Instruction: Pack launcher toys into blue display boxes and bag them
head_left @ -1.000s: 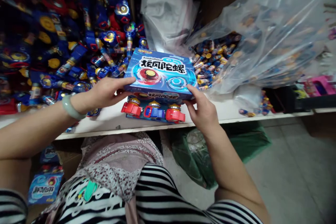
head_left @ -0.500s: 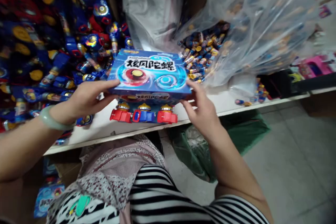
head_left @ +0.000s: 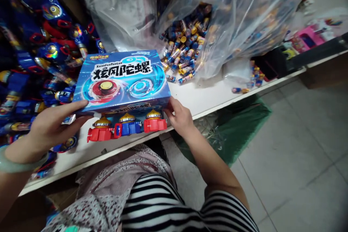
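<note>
A blue printed spinning-top box [head_left: 122, 79] is held between my two hands at the white table. My left hand [head_left: 51, 125] grips its left front corner, thumb and fingers closed on the edge. On the right, my right hand [head_left: 179, 116] clasps the lower front corner. Out of the box's front stick toy launchers: a red one [head_left: 100, 129], a blue one [head_left: 127, 124] and another red one [head_left: 154, 120], each topped by a gold-and-silver top. The box's underside and my right fingertips are hidden.
Blue and red launchers [head_left: 54, 50] are heaped at the left. Clear plastic bags [head_left: 122, 11] lie behind the box. Small yellow-capped tubes [head_left: 187, 47] spill from a large clear bag [head_left: 244, 25]. A green sack [head_left: 239, 130] sits below the white table's edge [head_left: 212, 107].
The view has shifted, so the box and both hands now appear further left and slightly lower. Both hands keep their hold on the box.
</note>
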Tool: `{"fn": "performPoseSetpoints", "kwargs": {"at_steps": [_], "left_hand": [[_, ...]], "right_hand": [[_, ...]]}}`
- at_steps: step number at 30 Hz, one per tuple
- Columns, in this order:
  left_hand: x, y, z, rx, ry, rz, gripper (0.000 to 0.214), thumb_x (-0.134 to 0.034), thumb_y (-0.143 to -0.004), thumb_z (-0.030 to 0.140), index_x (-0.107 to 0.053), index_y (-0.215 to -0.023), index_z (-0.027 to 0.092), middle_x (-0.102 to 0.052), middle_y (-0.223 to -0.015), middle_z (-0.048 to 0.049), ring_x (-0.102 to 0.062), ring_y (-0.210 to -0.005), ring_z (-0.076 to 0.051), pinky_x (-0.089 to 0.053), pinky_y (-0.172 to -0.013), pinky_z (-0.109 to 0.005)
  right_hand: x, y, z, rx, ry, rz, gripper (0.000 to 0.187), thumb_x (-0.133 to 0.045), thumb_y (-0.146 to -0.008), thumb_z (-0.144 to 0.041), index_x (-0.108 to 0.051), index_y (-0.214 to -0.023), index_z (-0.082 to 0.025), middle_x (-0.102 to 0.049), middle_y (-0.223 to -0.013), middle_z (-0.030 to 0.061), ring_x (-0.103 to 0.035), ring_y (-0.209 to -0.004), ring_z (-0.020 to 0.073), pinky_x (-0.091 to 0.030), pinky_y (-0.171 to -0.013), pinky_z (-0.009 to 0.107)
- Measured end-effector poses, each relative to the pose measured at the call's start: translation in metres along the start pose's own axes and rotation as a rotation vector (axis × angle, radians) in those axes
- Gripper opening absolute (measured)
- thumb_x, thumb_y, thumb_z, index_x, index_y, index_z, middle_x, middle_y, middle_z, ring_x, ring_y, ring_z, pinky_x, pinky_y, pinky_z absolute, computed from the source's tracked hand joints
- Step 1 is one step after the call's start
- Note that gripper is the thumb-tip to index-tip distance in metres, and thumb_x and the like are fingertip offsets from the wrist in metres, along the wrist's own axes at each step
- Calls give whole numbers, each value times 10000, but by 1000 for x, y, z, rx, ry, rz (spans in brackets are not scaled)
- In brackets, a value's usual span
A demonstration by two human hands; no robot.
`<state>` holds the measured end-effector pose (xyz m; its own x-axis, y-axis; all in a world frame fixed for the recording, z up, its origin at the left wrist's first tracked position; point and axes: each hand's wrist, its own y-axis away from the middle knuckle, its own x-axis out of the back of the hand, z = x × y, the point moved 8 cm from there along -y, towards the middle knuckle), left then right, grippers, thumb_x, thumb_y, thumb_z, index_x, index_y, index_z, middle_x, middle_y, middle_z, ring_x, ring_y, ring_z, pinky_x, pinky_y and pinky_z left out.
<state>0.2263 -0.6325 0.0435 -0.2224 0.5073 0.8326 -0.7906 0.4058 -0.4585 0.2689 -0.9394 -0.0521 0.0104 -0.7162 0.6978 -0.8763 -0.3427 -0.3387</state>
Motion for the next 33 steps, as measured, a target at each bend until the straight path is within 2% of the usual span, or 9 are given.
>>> {"fn": "performPoseSetpoints", "kwargs": {"at_steps": [3, 7, 13, 18, 22, 25, 28, 30, 33], "left_hand": [[3, 0, -3, 41, -76, -31, 777, -683, -889, 186, -358, -1496, 547, -733, -802, 92, -560, -443, -65, -473, -474, -172], [2, 4, -5, 37, -89, -12, 816, -719, -861, 160, -366, -1510, 507, -738, -837, 66, -614, -513, -83, -501, -540, -180], [-10, 4, 3, -70, -8, -83, 769, -664, -893, 137, -366, -1522, 463, -773, -941, 35, -713, -690, -127, -560, -623, -205], [-10, 7, 6, -68, -78, -77, 783, -655, -893, 123, -349, -1529, 462, -770, -896, 26, -676, -634, -126, -516, -583, -206], [-25, 20, -1, -48, -9, -48, 724, -639, -893, 119, -412, -1508, 425, -776, -893, 21, -669, -639, -132, -509, -603, -221], [-31, 31, -9, 7, 78, -33, 604, -600, -919, 130, -496, -1462, 373, -778, -936, 4, -680, -693, -130, -511, -640, -228], [-30, 32, -23, 127, 275, -117, 453, -584, -943, 202, -593, -1387, 292, -725, -770, 15, -604, -587, -100, -486, -594, -209], [-19, 21, -40, 255, 473, -43, 458, -571, -961, 305, -562, -1415, 253, -673, -698, 19, -571, -556, -104, -496, -589, -217], [0, -14, -77, 403, 647, 289, 583, -567, -955, 445, -451, -1486, 235, -708, -860, -36, -652, -737, -147, -560, -756, -289]], "right_hand": [[-7, -3, 2, 103, -57, 25, 530, -462, -1009, -297, -362, -1529, -305, -719, -1060, 52, -710, -887, 197, -612, -764, 320], [10, -10, -1, 90, -191, 37, 613, -587, -954, -283, -365, -1525, -286, -688, -1120, 67, -678, -961, 194, -611, -814, 336], [19, -19, -16, 160, -185, -59, 369, -481, -968, -202, -584, -1322, -201, -621, -1185, 120, -611, -1132, 224, -565, -985, 410], [43, -27, -30, 227, -154, 43, 565, -589, -952, -316, -427, -1493, -317, -504, -1377, 99, -545, -1240, 245, -530, -1048, 463], [34, -27, -37, 318, -66, 96, 401, -599, -950, -250, -600, -1338, -352, -546, -1321, 73, -558, -1202, 244, -561, -960, 437], [28, -23, -32, 323, -43, 140, 450, -541, -961, -173, -582, -1371, -355, -555, -1338, 81, -564, -1205, 242, -571, -906, 417], [30, -13, -27, 337, -31, 67, 526, -541, -958, -191, -501, -1454, -363, -502, -1437, 91, -528, -1286, 263, -553, -954, 440], [35, 0, -14, 273, -78, 41, 594, -566, -951, -242, -407, -1514, -350, -445, -1503, 109, -495, -1343, 275, -553, -963, 440], [30, 29, 20, 41, -98, 76, 583, -572, -953, -356, -392, -1502, -278, -534, -1412, 145, -570, -1248, 264, -567, -905, 425]]}}
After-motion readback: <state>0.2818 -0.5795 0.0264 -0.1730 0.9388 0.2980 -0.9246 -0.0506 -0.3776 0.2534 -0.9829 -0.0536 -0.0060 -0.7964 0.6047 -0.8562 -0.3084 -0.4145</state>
